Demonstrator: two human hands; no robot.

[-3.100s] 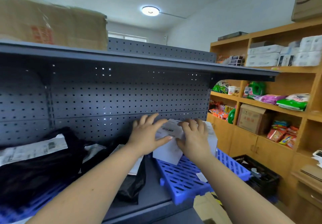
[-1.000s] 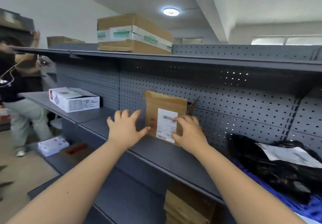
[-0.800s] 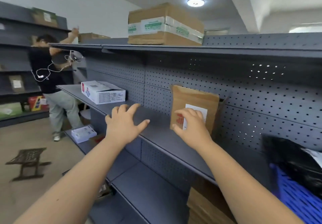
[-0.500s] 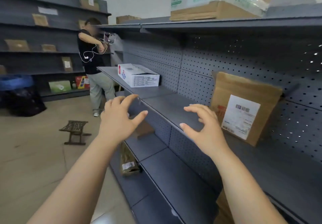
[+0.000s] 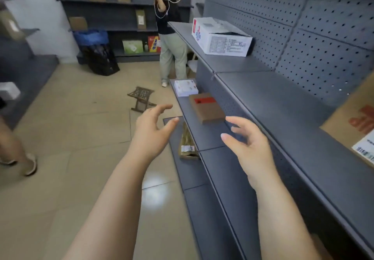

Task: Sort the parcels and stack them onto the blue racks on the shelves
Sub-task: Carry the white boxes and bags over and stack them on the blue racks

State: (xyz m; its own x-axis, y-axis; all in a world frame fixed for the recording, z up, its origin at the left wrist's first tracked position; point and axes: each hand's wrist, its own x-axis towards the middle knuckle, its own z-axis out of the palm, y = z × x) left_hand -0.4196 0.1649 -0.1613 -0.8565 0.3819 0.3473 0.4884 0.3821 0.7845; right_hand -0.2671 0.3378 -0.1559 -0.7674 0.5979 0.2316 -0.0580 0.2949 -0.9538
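Hands are hanging empty, fingers loosely spread. Flat brown cardboard parcel with red label is lying on the lower grey metal shelf, at frame centre, just above and between left hand and right hand. Its long axis is following the shelf edge, and the right hand is sitting nearer.

No txt legible; white box print blurred; brown parcel marks maybe logo.
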